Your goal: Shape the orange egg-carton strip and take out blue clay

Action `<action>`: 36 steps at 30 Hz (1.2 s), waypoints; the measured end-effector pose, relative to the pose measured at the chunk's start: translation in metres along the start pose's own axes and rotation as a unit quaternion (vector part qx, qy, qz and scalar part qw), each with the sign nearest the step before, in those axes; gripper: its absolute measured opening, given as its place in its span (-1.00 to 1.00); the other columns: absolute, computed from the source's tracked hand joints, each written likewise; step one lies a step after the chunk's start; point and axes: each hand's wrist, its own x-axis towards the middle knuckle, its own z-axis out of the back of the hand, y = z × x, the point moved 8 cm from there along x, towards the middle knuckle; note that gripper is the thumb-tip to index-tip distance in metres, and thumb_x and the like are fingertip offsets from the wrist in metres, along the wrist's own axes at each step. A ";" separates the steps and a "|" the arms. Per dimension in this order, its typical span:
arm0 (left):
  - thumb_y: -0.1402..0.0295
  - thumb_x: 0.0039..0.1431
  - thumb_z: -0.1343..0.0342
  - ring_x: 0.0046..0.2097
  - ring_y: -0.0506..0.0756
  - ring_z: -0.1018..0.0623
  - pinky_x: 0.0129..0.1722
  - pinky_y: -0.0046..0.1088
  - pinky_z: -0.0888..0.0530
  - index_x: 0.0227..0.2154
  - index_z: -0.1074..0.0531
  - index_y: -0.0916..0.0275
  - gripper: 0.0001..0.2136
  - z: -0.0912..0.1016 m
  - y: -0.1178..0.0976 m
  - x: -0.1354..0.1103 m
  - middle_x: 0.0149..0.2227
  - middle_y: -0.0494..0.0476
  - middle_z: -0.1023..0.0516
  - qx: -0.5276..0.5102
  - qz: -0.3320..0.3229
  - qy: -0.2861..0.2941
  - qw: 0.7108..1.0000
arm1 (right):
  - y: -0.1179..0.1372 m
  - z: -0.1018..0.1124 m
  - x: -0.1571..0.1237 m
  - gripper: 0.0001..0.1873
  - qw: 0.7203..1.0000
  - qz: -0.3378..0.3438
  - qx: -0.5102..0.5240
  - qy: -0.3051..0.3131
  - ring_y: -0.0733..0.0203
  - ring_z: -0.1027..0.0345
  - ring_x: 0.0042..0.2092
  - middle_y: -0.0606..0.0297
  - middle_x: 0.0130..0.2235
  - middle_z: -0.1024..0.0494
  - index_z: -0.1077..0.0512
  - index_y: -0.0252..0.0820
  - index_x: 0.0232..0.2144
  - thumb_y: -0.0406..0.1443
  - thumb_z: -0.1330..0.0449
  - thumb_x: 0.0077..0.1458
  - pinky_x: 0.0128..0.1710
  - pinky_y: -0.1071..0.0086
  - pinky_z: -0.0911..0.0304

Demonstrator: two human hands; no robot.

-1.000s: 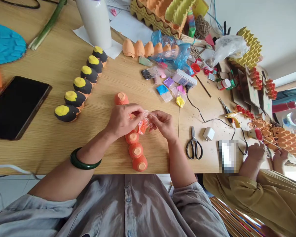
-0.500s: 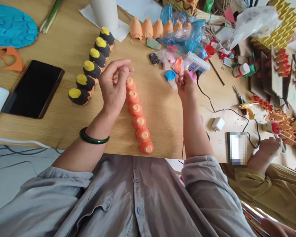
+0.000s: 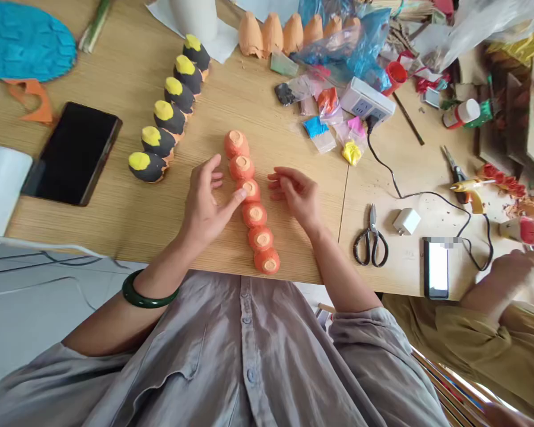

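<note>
- Orange egg-carton cups (image 3: 254,214) are lying between your open hands: left hand (image 3: 204,207) touching one, right hand (image 3: 298,196) hovering empty.
- Pushing sideways is risking skewing the row.

The row of egg-carton cups (image 3: 260,238) sits mid-counter (image 3: 115,213) by the front edge, left hand (image 3: 204,204) touching its left side, right hand (image 3: 296,193) just right of it. The second cup row (image 3: 169,115) lies back-left, phone (image 3: 73,152) left of that, scissors (image 3: 371,237) off right, power strip (image 3: 367,104) behind.
</note>
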 end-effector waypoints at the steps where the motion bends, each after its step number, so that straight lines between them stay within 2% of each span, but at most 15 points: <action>1: -0.27 0.20 -0.44 0.26 0.36 -0.65 0.27 0.01 -0.68 0.44 -0.38 0.09 -0.12 -0.007 -0.001 -0.002 0.40 0.39 -0.50 0.003 -0.024 -0.003 1.000 | -0.004 -0.008 -0.004 -0.48 1.000 -0.004 0.002 0.018 0.04 -0.74 0.01 0.18 0.01 -0.81 -0.62 -0.01 -0.01 0.16 -0.49 0.20 -0.08 0.16 -0.75; 4: -0.10 0.31 -0.40 0.30 0.39 -0.64 0.28 0.07 -0.70 0.45 -0.38 0.05 -0.25 -0.027 -0.004 0.003 0.36 0.36 -0.52 -0.026 -0.054 0.013 0.998 | -0.007 -0.018 -0.011 -0.48 0.998 -0.004 0.017 0.056 -0.08 -0.72 0.16 0.15 0.12 -0.80 -0.60 0.04 0.01 0.19 -0.45 0.20 0.15 -0.07 -0.74; 7: -0.02 0.31 -0.40 0.35 0.39 -0.62 0.34 0.12 -0.69 0.39 -0.47 0.00 -0.36 -0.036 -0.009 0.017 0.38 0.29 -0.53 -0.045 -0.066 0.032 0.996 | -0.004 -0.014 -0.011 -0.53 0.997 0.004 0.045 0.063 -0.08 -0.68 0.23 0.15 0.17 -0.78 -0.60 0.06 0.03 0.14 -0.45 0.24 0.23 -0.10 -0.71; 11: 0.01 0.43 -0.34 0.35 0.33 -0.64 0.38 0.20 -0.65 0.35 -0.51 0.03 -0.47 -0.042 -0.016 0.030 0.42 0.22 -0.51 -0.086 -0.080 0.062 0.991 | -0.007 0.002 -0.004 -0.52 0.991 0.012 0.129 0.017 -0.01 -0.70 0.14 0.19 0.09 -0.79 -0.59 0.02 0.01 0.07 -0.53 0.18 0.11 -0.01 -0.75; 15: -0.01 0.45 -0.37 0.30 0.32 -0.68 0.33 0.27 -0.66 0.28 -0.58 0.02 -0.54 -0.048 -0.024 0.034 0.35 0.16 -0.57 -0.138 -0.124 0.051 0.981 | -0.008 0.008 0.002 -0.52 0.986 0.013 0.166 -0.002 0.07 -0.72 0.04 0.23 0.02 -0.81 -0.60 -0.03 -0.02 0.02 -0.56 0.13 0.02 0.11 -0.75; 21: -0.04 0.38 -0.44 0.37 0.36 -0.63 0.36 0.29 -0.62 0.18 -0.66 -0.13 -0.61 -0.050 -0.021 0.037 0.30 0.13 -0.60 -0.158 -0.094 0.032 0.982 | -0.001 0.015 -0.001 -0.72 0.986 0.022 0.166 -0.023 0.13 -0.72 0.06 0.26 0.03 -0.79 -0.61 -0.01 -0.02 -0.15 -0.45 0.25 0.04 0.19 -0.75; 26: -0.16 0.32 -0.45 0.43 0.42 -0.54 0.35 0.34 -0.52 0.13 -0.67 -0.11 -0.56 -0.050 -0.020 0.041 0.32 0.10 -0.55 -0.135 -0.059 0.058 0.987 | -0.001 0.018 0.000 -0.58 0.992 0.048 0.116 -0.030 0.01 -0.72 0.09 0.18 0.03 -0.78 -0.58 -0.02 0.00 0.02 -0.51 0.24 0.06 0.07 -0.75; 29: -0.22 0.29 -0.45 0.47 0.45 -0.48 0.39 0.35 -0.44 0.14 -0.67 -0.07 -0.49 -0.052 -0.017 0.044 0.36 0.10 -0.53 -0.144 -0.041 0.075 0.986 | -0.004 0.014 0.000 -0.54 0.996 0.048 0.077 -0.013 0.02 -0.70 0.10 0.19 0.09 -0.77 -0.58 0.03 0.01 0.12 -0.49 0.26 0.08 0.09 -0.75; 32: -0.25 0.26 -0.47 0.42 0.42 -0.51 0.41 0.30 -0.44 0.11 -0.69 -0.12 -0.50 -0.051 -0.014 0.047 0.33 0.08 -0.54 -0.156 -0.048 0.076 0.984 | -0.003 0.012 -0.001 -0.47 0.997 0.055 0.055 -0.010 0.07 -0.70 0.07 0.21 0.12 -0.76 -0.57 0.05 0.05 0.21 -0.46 0.28 0.05 0.14 -0.75; 34: -0.24 0.27 -0.47 0.41 0.41 -0.51 0.40 0.26 -0.46 0.10 -0.70 -0.17 -0.53 -0.049 -0.012 0.050 0.30 0.07 -0.54 -0.159 -0.057 0.062 0.984 | -0.002 0.012 -0.002 -0.38 0.997 0.050 0.055 -0.014 0.10 -0.72 0.00 0.21 0.05 -0.76 -0.57 0.02 0.04 0.29 -0.45 0.25 -0.03 0.19 -0.75; 36: -0.22 0.31 -0.46 0.41 0.40 -0.51 0.40 0.25 -0.47 0.10 -0.71 -0.19 -0.57 -0.047 -0.014 0.052 0.29 0.07 -0.54 -0.159 -0.071 0.046 0.984 | 0.000 0.008 -0.004 -0.33 0.998 0.020 0.056 0.008 0.13 -0.73 -0.10 0.22 -0.05 -0.77 -0.60 -0.02 -0.02 0.35 -0.43 0.22 -0.12 0.24 -0.74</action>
